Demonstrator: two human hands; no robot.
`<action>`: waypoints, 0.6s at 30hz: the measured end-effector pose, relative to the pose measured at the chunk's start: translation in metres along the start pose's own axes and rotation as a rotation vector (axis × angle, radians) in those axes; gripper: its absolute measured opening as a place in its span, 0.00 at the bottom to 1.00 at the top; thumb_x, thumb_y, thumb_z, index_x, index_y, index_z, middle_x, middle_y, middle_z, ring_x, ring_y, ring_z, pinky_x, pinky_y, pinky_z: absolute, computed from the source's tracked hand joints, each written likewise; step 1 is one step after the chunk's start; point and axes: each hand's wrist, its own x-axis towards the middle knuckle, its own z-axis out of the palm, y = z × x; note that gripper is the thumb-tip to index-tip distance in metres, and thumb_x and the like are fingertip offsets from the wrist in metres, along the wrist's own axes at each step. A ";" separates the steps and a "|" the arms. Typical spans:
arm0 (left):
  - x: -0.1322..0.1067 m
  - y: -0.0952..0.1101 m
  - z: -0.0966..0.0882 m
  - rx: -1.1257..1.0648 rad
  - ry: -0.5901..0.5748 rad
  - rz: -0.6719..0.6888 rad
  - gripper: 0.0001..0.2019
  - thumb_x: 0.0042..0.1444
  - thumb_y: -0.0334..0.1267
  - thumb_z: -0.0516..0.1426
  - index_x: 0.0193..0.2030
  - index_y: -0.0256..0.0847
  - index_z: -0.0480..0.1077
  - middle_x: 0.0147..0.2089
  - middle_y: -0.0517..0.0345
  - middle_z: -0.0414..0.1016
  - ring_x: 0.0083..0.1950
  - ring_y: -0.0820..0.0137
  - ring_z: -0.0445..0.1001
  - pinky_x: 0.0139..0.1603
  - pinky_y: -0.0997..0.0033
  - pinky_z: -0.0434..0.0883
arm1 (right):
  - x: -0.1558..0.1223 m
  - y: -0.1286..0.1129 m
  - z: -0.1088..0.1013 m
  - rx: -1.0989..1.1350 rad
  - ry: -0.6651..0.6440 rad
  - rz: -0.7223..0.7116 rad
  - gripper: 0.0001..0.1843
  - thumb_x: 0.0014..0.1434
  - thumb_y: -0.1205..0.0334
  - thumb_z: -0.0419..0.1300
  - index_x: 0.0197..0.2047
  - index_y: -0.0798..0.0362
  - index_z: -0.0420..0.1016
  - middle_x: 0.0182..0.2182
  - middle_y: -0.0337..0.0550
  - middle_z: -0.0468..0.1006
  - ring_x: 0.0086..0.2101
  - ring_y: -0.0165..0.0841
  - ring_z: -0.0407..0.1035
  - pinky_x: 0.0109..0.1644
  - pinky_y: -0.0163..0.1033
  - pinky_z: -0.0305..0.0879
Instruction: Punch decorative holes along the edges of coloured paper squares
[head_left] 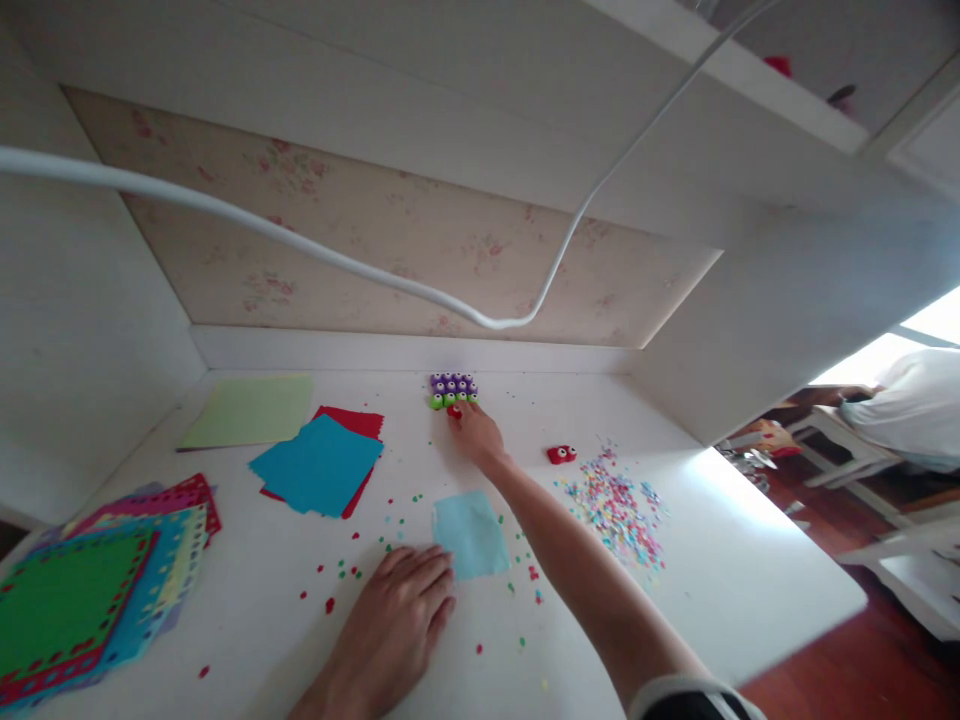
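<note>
At the back of the white table, my right hand (pixel 476 432) pinches a small red paper punch (pixel 454 411). It is at the front of a cluster of purple paper punches (pixel 452 384) and green paper punches (pixel 436 401); my fingers hide part of that front row. Each punch has a white spot with a dark centre. Lying flat, my left hand (pixel 405 610) has its fingers stretched out, with the fingertips at the left edge of a light blue square of paper (pixel 471 535). Tiny red and green paper cutouts surround the square.
More red punches (pixel 562 455) stand to the right, near a heap of coloured confetti (pixel 616 505). Left are blue paper (pixel 319 467) over red sheets, pale green paper (pixel 246 412), and a stack of sheets with punched edges (pixel 71 595). A white cable (pixel 360 268) hangs across the view.
</note>
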 end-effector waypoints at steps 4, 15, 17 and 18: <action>0.000 -0.004 0.000 0.006 0.004 -0.017 0.14 0.60 0.29 0.54 0.49 0.45 0.77 0.52 0.56 0.80 0.54 0.59 0.78 0.57 0.49 0.72 | -0.003 -0.001 0.003 0.038 -0.026 -0.019 0.12 0.65 0.62 0.53 0.51 0.50 0.73 0.47 0.49 0.78 0.45 0.40 0.73 0.48 0.43 0.65; 0.004 -0.001 -0.002 -0.053 -0.012 -0.017 0.12 0.62 0.29 0.53 0.44 0.44 0.77 0.49 0.54 0.81 0.53 0.62 0.77 0.59 0.53 0.69 | -0.104 -0.027 -0.004 0.271 -0.286 -0.368 0.18 0.61 0.61 0.62 0.55 0.47 0.71 0.47 0.42 0.80 0.47 0.36 0.74 0.53 0.41 0.67; 0.004 0.000 -0.002 -0.042 -0.025 -0.017 0.11 0.62 0.29 0.53 0.41 0.43 0.77 0.43 0.55 0.82 0.48 0.62 0.78 0.56 0.55 0.71 | -0.117 -0.030 -0.003 0.253 -0.325 -0.397 0.18 0.60 0.64 0.62 0.54 0.46 0.71 0.46 0.41 0.80 0.47 0.37 0.74 0.54 0.43 0.66; 0.003 0.001 -0.003 -0.028 -0.025 -0.025 0.11 0.62 0.29 0.52 0.39 0.43 0.77 0.39 0.56 0.82 0.44 0.63 0.79 0.53 0.56 0.72 | -0.120 -0.031 -0.003 0.248 -0.331 -0.402 0.18 0.60 0.64 0.62 0.54 0.45 0.70 0.46 0.41 0.80 0.47 0.37 0.74 0.54 0.43 0.66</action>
